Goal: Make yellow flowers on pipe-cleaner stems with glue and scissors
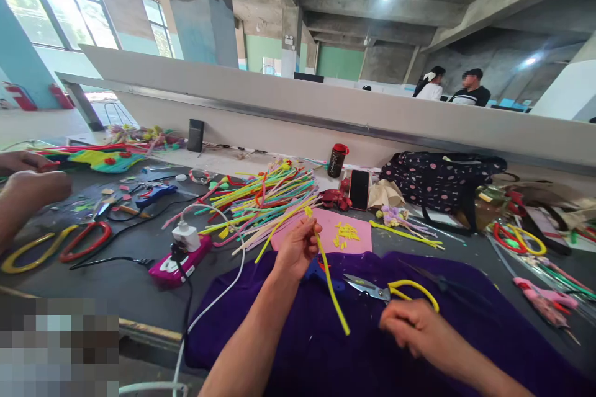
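Observation:
My left hand (298, 247) is closed, thumb and fingers pinching a yellow pipe cleaner (334, 298) whose long end hangs down to the right. A small yellow tuft shows above my fingertips. My right hand (414, 327) is curled at the handles of a pair of scissors (372, 287); one yellow loop shows above it, and my fingers cover the other. The blades point left over a purple cloth (344, 360). Beyond my left hand, short yellow pieces (346, 234) lie on a pink sheet (298, 232). A blue-handled tool (321, 272) is partly hidden behind my left wrist.
Many coloured pipe cleaners (265, 198) are heaped ahead. A pink power strip (181, 263) with cables sits left, near other scissors (86, 242). Another person's hands (37, 189) are at far left. A phone (359, 190), bottle (338, 161) and patterned bag (437, 186) stand behind.

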A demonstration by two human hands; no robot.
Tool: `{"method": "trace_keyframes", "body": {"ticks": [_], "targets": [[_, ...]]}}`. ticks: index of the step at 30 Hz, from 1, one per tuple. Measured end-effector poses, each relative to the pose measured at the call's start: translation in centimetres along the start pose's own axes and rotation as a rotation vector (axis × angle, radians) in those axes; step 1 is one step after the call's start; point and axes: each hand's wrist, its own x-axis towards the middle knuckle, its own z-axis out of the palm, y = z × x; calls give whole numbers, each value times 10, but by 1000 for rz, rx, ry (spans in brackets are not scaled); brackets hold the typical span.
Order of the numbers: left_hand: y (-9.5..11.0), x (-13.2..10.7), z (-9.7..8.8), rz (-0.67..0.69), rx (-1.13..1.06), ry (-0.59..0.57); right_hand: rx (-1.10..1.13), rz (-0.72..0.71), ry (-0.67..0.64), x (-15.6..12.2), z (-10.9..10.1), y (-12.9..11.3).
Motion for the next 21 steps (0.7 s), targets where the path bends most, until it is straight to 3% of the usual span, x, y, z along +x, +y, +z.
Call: {"method": "trace_keyframes", "body": {"ticks": [2, 4, 9, 21], "targets": [[-1, -1, 1, -15, 10, -23, -265, -124, 161, -4, -14, 16], [-3, -1, 2, -29, 26, -40, -464, -145, 252, -6, -24, 32], [-6, 0, 2, -44, 87, -43, -652, -103, 215, -3, -23, 55], [-6, -6, 8, -23, 192, -12, -747, -81, 191, 3, -31, 47]]}}
